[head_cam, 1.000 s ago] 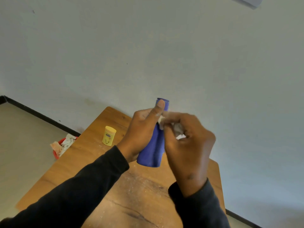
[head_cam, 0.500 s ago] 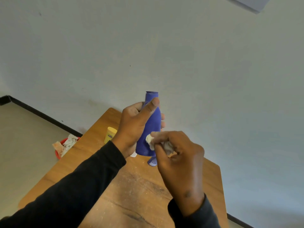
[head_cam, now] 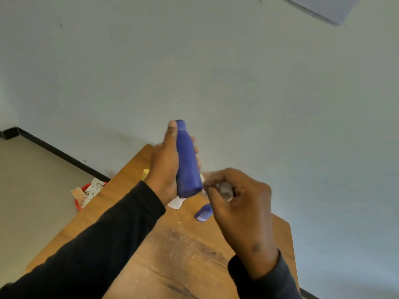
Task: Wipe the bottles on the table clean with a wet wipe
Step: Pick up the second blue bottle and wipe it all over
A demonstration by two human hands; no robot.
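Observation:
My left hand (head_cam: 164,167) grips a tall blue bottle (head_cam: 186,165) upright above the wooden table (head_cam: 172,255), thumb along its left side up to the cap. My right hand (head_cam: 239,203) pinches a crumpled whitish wet wipe (head_cam: 224,188) against the bottle's lower right edge. A second blue bottle (head_cam: 204,213) lies on the table, mostly hidden behind my right hand. A small yellow bottle (head_cam: 145,173) peeks out behind my left wrist. A white object (head_cam: 176,203) shows just under the held bottle; what it is I cannot tell.
A red bin (head_cam: 83,195) stuffed with used white wipes stands on the floor left of the table. The pale wall rises right behind the table's far edge. The tabletop has pale dust and dark grain marks near me.
The blue bottle has turned more upright in my left hand. My right hand with the wipe has slid down from the neck to the bottle's bottom right edge.

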